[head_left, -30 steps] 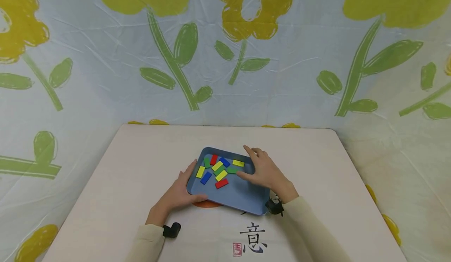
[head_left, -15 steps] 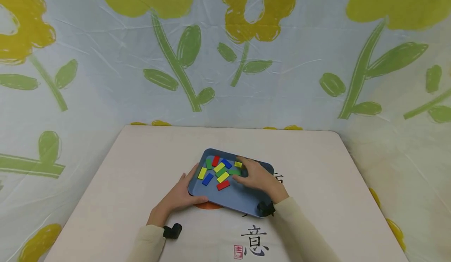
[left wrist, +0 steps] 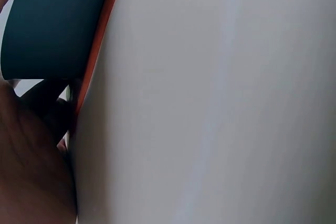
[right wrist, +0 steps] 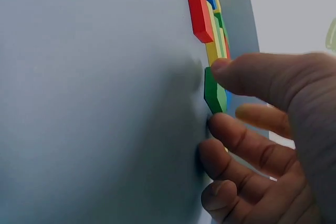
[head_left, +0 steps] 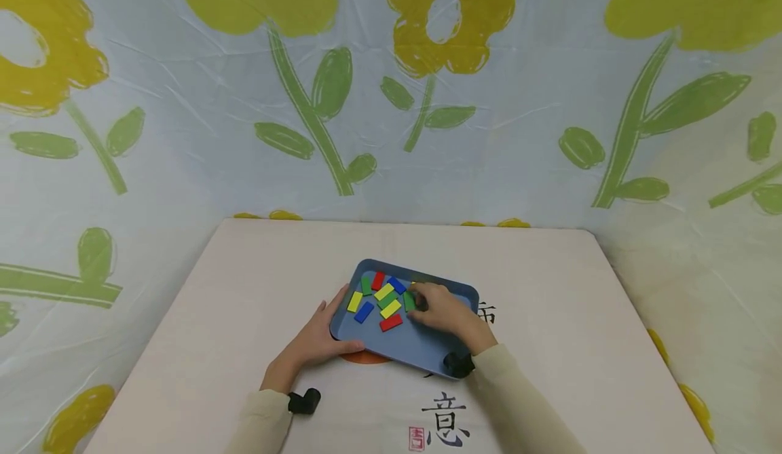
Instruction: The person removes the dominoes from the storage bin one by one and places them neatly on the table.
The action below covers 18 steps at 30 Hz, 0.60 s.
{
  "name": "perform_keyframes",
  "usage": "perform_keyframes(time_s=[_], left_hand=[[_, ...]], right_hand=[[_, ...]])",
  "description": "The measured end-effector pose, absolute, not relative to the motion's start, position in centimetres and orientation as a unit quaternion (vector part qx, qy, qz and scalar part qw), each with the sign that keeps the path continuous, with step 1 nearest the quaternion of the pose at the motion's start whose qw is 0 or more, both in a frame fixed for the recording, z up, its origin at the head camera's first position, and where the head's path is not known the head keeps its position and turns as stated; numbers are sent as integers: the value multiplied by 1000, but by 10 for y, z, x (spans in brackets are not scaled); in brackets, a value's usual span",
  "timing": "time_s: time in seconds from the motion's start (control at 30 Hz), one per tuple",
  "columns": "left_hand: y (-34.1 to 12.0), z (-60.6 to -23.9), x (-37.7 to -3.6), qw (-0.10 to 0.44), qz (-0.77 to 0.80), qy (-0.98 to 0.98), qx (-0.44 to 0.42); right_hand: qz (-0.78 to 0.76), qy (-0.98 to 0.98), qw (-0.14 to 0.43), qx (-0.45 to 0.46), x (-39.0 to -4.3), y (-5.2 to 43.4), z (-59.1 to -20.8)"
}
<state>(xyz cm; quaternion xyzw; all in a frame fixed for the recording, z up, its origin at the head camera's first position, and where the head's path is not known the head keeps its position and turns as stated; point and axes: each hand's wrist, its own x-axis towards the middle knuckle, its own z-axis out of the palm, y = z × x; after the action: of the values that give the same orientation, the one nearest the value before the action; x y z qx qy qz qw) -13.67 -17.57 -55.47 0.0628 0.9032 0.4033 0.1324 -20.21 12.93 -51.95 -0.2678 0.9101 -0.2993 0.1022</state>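
A blue tray (head_left: 421,345) lies on the table with several small red, yellow, blue and green blocks in its far left part. My left hand (head_left: 320,337) grips the tray's left rim, thumb along the near edge; in the left wrist view the tray's dark underside (left wrist: 52,24) shows above the palm. My right hand (head_left: 430,308) is inside the tray, fingers curled. Its thumb (right wrist: 252,74) and forefinger pinch a green block (right wrist: 211,90) at the right end of the cluster (head_left: 408,300). A red block (head_left: 391,322) lies nearest me. A yellow block (head_left: 415,284) is partly hidden behind the knuckles.
The cream table (head_left: 244,284) carries a printed black character (head_left: 442,419), a red seal (head_left: 415,437) and an orange patch (head_left: 363,357) under the tray. A flowered cloth (head_left: 391,101) hangs behind and at both sides of the table.
My right hand slid from the tray's far right rim into the tray and curled its fingers onto the green block, which has turned. The left hand stayed on the rim.
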Motion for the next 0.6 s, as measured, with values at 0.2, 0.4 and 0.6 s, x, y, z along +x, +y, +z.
perform_keyframes(time_s=[0.2, 0.4, 0.6], left_hand=[[-174, -553, -135, 133, 403, 904, 56], [-173, -551, -133, 129, 403, 904, 59], [-173, -551, -134, 126, 404, 904, 58]], right_hand=[[-294, 919, 98, -244, -205, 126, -522], [-285, 922, 95, -245, -207, 125, -524], [-287, 919, 105, -248, -209, 124, -524]])
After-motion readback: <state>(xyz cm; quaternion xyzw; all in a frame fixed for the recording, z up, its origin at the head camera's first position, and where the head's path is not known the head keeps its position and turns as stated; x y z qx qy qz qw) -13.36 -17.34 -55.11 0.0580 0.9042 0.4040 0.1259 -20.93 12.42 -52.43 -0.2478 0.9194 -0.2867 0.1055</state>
